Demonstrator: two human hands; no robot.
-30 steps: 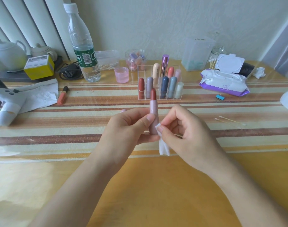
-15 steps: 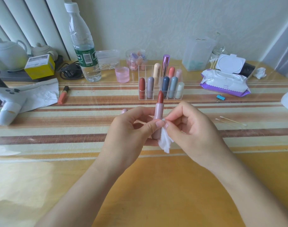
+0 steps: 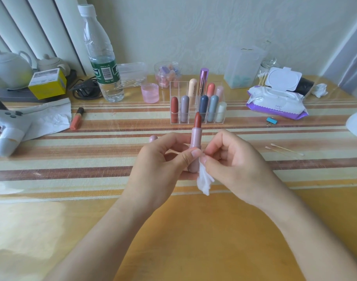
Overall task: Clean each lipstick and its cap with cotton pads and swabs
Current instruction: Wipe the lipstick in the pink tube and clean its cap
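Observation:
My left hand [image 3: 161, 165] grips an open pink lipstick [image 3: 196, 136] upright by its lower tube, the red-brown bullet pointing up. My right hand [image 3: 232, 165] pinches a folded white cotton pad [image 3: 204, 180] against the tube's right side, the pad's loose end hanging down. The lipstick's pink cap [image 3: 153, 138] peeks out on the table just behind my left hand. Two cotton swabs [image 3: 284, 150] lie on the table to the right. A clear organiser [image 3: 197, 104] behind my hands holds several capped lipsticks.
A water bottle [image 3: 101, 57], pink cup [image 3: 150, 92], jar of sponges [image 3: 167, 75] and wet-wipe pack [image 3: 275, 100] line the back of the striped table. An orange lip tube [image 3: 77, 118], game controller [image 3: 9, 126], yellow box [image 3: 47, 83] and teapot [image 3: 9, 69] sit left.
The lipstick has been turned up and raised slightly, with more of the bullet showing above my fingers. My right hand's pad has slid down the tube toward its base.

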